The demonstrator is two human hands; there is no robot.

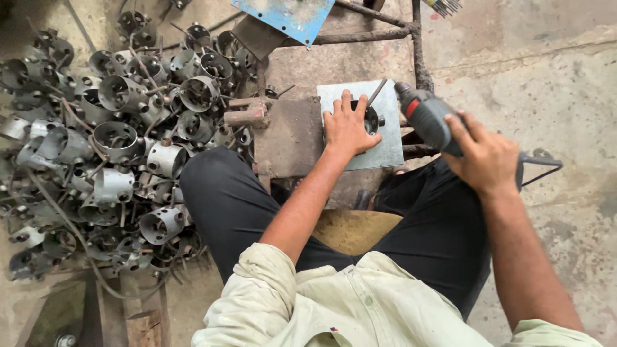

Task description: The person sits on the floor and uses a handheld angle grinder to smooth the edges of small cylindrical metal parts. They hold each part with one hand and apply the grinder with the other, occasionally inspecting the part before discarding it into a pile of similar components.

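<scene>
My left hand (pixel 348 128) presses flat on a square grey metal plate (pixel 389 138) that lies on a rusty iron block (pixel 289 136). A dark round metal part (pixel 373 120) sits on the plate, partly under my fingers. My right hand (pixel 486 159) grips an electric drill (pixel 425 117), dark grey with a red mark. Its thin bit (pixel 376 92) slants down toward the round part. I sit with my knees in black trousers on either side of the block.
A large heap of grey metal cylinder shells (pixel 116 138) with holes fills the floor on the left. A blue metal sheet (pixel 287 15) and a rusty bar frame (pixel 418 45) stand beyond the block. Bare concrete floor (pixel 546 83) lies to the right.
</scene>
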